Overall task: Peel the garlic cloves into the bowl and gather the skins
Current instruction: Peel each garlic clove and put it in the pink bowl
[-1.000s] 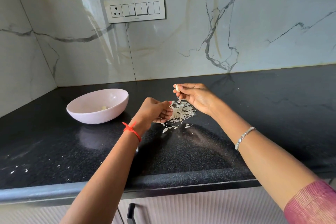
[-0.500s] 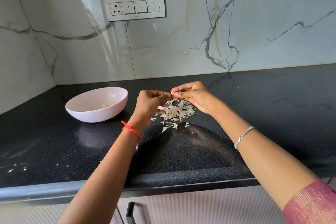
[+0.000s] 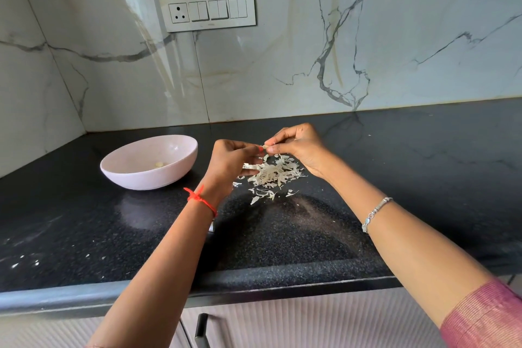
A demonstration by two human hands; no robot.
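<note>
above the skin pile [image 3: 272, 174], right hand [image 3: 302, 147] pinches garlic clove [image 3: 265, 146]; left hand [image 3: 230, 159] nips its skin. likely best: short pulls, strips falling onto pile.

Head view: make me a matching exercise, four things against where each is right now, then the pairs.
1 pale pink round bowl
2 heap of papery white garlic skins
3 red thread band
4 small garlic clove

A on the left wrist
B pinched between left hand and right hand
C on the black speckled counter, under the hands
D left of the skins

Pairs: 1-D, 2-C, 3-A, 4-B
</note>
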